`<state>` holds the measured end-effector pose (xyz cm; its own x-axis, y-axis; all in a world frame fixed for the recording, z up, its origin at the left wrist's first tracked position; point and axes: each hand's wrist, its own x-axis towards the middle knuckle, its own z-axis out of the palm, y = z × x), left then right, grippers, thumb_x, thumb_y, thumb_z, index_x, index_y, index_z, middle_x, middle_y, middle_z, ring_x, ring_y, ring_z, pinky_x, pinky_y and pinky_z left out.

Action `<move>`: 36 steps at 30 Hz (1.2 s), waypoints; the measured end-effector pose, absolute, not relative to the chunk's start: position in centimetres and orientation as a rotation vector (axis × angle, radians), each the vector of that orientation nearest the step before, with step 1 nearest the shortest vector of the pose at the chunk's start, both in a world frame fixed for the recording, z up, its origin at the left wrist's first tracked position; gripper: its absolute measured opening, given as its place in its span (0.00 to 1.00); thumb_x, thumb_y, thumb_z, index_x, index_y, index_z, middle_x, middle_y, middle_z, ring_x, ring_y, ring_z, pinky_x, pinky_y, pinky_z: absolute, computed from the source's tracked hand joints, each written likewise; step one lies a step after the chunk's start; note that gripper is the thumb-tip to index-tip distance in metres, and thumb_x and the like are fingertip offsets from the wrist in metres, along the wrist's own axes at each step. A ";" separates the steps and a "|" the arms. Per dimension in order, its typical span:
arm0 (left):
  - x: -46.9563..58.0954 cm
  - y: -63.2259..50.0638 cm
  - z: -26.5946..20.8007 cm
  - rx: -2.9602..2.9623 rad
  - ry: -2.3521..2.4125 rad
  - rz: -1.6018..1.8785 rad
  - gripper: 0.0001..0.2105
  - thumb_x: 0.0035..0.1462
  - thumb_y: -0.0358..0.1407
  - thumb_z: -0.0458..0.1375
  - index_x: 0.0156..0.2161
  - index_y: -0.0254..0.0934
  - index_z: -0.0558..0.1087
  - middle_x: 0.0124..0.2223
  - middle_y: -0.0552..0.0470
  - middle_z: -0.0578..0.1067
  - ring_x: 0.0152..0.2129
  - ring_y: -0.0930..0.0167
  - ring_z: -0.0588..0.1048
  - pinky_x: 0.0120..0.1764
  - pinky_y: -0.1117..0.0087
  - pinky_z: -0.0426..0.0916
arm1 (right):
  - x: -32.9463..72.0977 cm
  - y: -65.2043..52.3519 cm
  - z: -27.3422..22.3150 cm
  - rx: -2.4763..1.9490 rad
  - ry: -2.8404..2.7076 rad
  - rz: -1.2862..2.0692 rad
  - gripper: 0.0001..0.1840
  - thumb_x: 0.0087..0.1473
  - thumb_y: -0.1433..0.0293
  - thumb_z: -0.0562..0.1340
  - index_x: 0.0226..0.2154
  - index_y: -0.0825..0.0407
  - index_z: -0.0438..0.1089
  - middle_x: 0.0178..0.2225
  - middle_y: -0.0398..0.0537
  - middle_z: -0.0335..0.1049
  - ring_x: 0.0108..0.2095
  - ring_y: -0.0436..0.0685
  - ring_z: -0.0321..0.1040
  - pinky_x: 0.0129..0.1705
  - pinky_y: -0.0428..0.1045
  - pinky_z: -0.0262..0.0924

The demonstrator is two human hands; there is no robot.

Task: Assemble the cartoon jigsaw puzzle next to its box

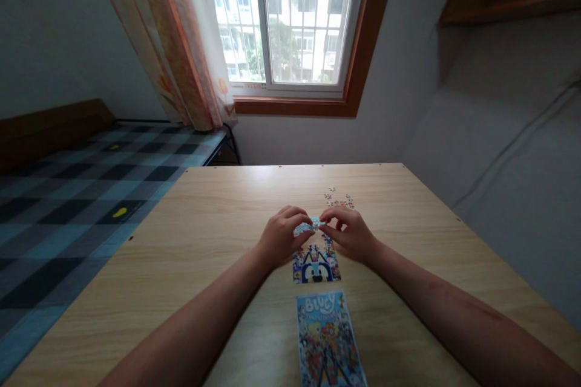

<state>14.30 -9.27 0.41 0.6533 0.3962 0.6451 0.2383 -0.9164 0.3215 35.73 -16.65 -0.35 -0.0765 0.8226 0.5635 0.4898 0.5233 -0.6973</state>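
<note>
A partly joined jigsaw puzzle [316,272] lies on the table, its lower part showing a blue cartoon dog's face. Beyond it, a light-blue puzzle section [303,228] sits between my hands. My left hand [285,234] has its fingers curled and its thumb and fingertips closed at this section's edge. From the other side, my right hand [350,233] pinches with thumb and index finger at the section's right edge, seemingly on a small puzzle piece that the fingers mostly hide. Loose puzzle pieces [339,201] are scattered just past my right hand.
A puzzle box [329,338] with a "Bluey" picture lies nearest me on the wooden table [204,242]. To the left stands a bed [104,193] with a checked cover. A curtain [181,42] hangs beside the barred window [304,30] ahead.
</note>
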 end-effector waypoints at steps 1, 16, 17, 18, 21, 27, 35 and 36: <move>14.3 -9.2 0.4 2.661 0.521 1.124 0.05 0.59 0.35 0.66 0.39 0.38 0.76 0.40 0.48 0.78 0.38 0.66 0.76 0.43 0.62 0.73 | 35.8 -16.7 -0.2 -1.074 -1.802 0.322 0.02 0.58 0.69 0.68 0.35 0.49 0.76 0.37 0.48 0.77 0.37 0.55 0.73 0.34 0.49 0.67; 14.2 -9.2 0.5 2.668 0.534 1.095 0.05 0.61 0.38 0.65 0.39 0.39 0.78 0.40 0.49 0.79 0.39 0.66 0.76 0.44 0.62 0.73 | 36.0 -16.8 -0.2 -1.066 -1.973 0.139 0.07 0.63 0.65 0.64 0.37 0.44 0.80 0.38 0.49 0.81 0.39 0.60 0.76 0.46 0.58 0.69; 14.1 -9.1 0.5 2.672 0.543 1.092 0.05 0.61 0.38 0.64 0.40 0.39 0.78 0.40 0.48 0.79 0.39 0.66 0.76 0.44 0.61 0.73 | 36.2 -16.7 -0.2 -1.081 -1.976 0.138 0.07 0.63 0.65 0.64 0.37 0.44 0.80 0.38 0.49 0.81 0.39 0.60 0.76 0.46 0.58 0.69; 14.1 -9.1 0.5 2.676 0.563 1.092 0.06 0.61 0.37 0.64 0.41 0.39 0.78 0.41 0.48 0.79 0.39 0.65 0.76 0.44 0.61 0.73 | 36.4 -16.6 -0.2 -1.097 -1.979 0.134 0.08 0.63 0.65 0.64 0.37 0.44 0.80 0.38 0.49 0.81 0.39 0.60 0.76 0.47 0.58 0.68; 13.8 -8.7 0.3 2.687 0.654 1.083 0.06 0.62 0.32 0.61 0.41 0.39 0.79 0.41 0.47 0.79 0.40 0.65 0.75 0.45 0.59 0.73 | 37.3 -16.3 -0.3 -1.138 -1.986 0.100 0.08 0.63 0.65 0.63 0.38 0.45 0.80 0.38 0.49 0.81 0.39 0.59 0.76 0.48 0.58 0.67; 13.8 -8.2 -0.4 2.731 0.692 0.952 0.14 0.54 0.22 0.57 0.39 0.39 0.81 0.42 0.49 0.81 0.40 0.65 0.75 0.47 0.58 0.74 | 38.2 -15.5 -1.0 -1.127 -2.055 0.068 0.09 0.62 0.68 0.64 0.36 0.45 0.81 0.36 0.48 0.81 0.36 0.59 0.74 0.45 0.57 0.66; 14.1 -8.2 -0.6 2.788 0.595 0.854 0.16 0.54 0.22 0.57 0.39 0.42 0.82 0.44 0.50 0.82 0.42 0.65 0.76 0.49 0.58 0.74 | 38.4 -15.3 -1.3 -1.109 -2.115 0.138 0.09 0.61 0.65 0.64 0.35 0.43 0.82 0.35 0.48 0.82 0.36 0.59 0.72 0.46 0.58 0.64; 14.2 -8.2 -0.5 2.792 0.591 0.844 0.15 0.55 0.23 0.57 0.39 0.43 0.83 0.44 0.50 0.81 0.42 0.64 0.76 0.49 0.58 0.74 | 38.4 -15.2 -1.3 -1.111 -2.113 0.153 0.09 0.61 0.64 0.64 0.35 0.43 0.82 0.35 0.49 0.81 0.36 0.59 0.72 0.46 0.58 0.64</move>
